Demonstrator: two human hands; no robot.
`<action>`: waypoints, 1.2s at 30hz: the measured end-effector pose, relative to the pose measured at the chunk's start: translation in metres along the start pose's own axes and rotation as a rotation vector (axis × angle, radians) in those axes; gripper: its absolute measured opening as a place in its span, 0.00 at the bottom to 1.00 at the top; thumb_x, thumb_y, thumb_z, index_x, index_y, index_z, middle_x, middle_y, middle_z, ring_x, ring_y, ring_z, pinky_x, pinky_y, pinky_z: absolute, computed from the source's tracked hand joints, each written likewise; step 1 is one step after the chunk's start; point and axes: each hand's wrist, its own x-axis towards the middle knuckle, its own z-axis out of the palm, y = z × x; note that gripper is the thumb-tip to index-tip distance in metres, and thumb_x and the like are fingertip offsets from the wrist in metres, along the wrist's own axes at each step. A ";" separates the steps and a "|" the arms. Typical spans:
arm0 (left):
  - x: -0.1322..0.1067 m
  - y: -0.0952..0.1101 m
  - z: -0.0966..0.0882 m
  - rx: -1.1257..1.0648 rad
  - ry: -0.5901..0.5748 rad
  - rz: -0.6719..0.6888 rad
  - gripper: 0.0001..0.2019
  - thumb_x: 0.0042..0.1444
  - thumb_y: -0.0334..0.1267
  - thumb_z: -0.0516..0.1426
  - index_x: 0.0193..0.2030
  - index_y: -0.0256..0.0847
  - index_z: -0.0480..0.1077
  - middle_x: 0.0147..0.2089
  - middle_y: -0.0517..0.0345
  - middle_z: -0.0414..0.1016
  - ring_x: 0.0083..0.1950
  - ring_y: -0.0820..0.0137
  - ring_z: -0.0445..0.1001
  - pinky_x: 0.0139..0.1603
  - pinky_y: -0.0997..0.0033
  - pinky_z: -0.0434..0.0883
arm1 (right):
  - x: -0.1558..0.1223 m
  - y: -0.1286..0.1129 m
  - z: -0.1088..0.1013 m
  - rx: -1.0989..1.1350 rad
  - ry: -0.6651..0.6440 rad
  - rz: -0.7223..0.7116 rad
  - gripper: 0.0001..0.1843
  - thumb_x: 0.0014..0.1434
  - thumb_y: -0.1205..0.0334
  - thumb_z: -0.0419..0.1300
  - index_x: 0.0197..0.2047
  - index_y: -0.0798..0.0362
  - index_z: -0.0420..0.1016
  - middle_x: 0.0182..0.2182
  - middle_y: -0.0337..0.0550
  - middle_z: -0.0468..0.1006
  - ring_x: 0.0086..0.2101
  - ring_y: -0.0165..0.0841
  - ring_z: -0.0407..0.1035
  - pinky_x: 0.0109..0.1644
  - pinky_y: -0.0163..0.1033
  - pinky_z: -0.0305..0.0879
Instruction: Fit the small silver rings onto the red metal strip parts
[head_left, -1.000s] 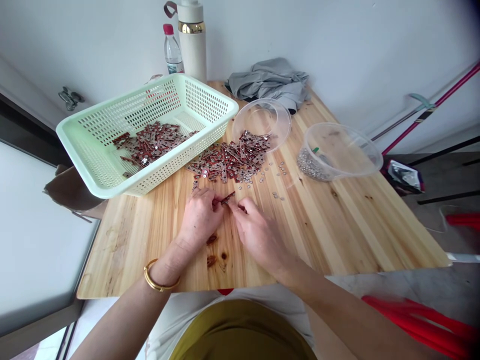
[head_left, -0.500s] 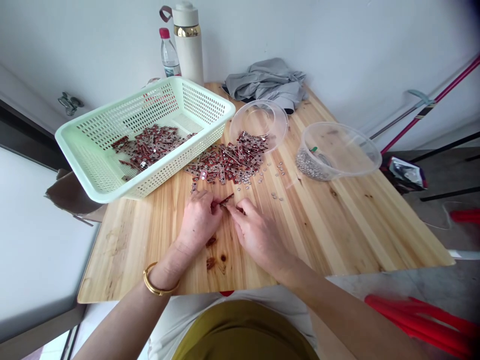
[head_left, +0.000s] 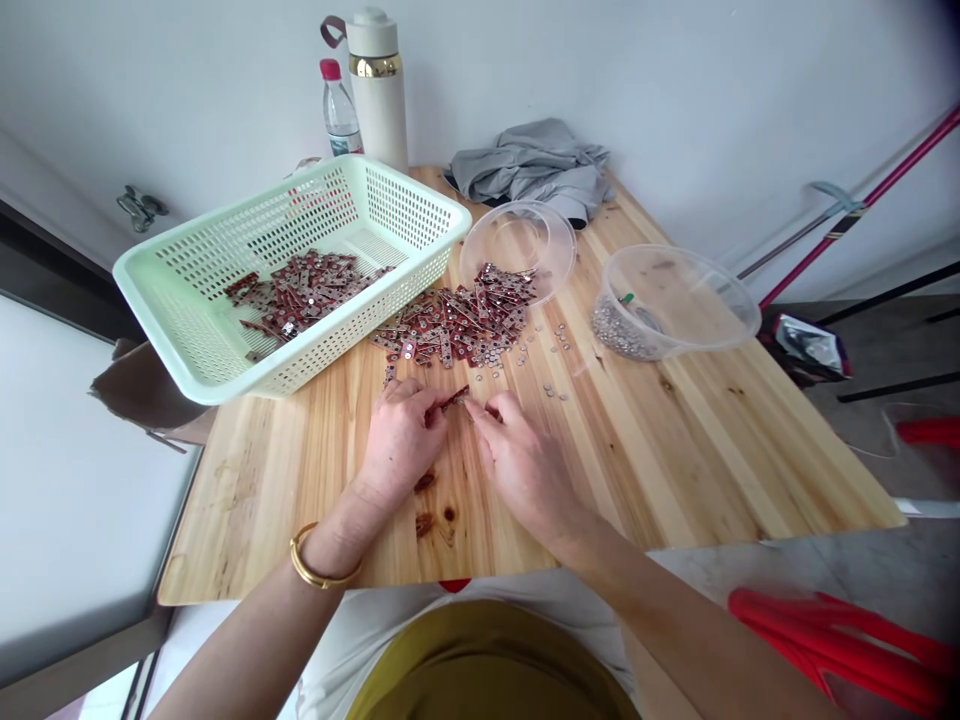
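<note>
Between finger and thumb, my left hand (head_left: 401,430) pinches a small reddish-brown strip (head_left: 456,397) with metal spots along it. My right hand (head_left: 521,465) is closed at the strip's right end, fingertips together; whatever they pinch is too small to make out. Just beyond my hands lies a pile of similar reddish-brown strips (head_left: 465,325), spilling partly onto a clear round lid (head_left: 559,245). Small silvery discs (head_left: 551,392) are scattered on the wooden table (head_left: 675,450) to the right of the pile.
A pale green basket (head_left: 202,385) holding more strips stands at the left. On the right is a clear tub (head_left: 679,345) of small metal pieces. Behind are a grey cloth (head_left: 532,165), a white flask (head_left: 379,100) and a plastic bottle (head_left: 341,115).
My right hand has shifted slightly right, its fingertips drawing a little away from my left hand. My left hand keeps its pinch on the strip.
</note>
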 end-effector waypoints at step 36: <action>-0.001 -0.001 0.004 0.020 0.013 0.006 0.15 0.53 0.24 0.54 0.41 0.40 0.79 0.34 0.54 0.75 0.40 0.65 0.72 0.47 0.64 0.71 | 0.004 0.017 -0.001 -0.043 -0.019 -0.020 0.24 0.65 0.71 0.45 0.61 0.51 0.67 0.42 0.48 0.73 0.27 0.32 0.66 0.28 0.37 0.60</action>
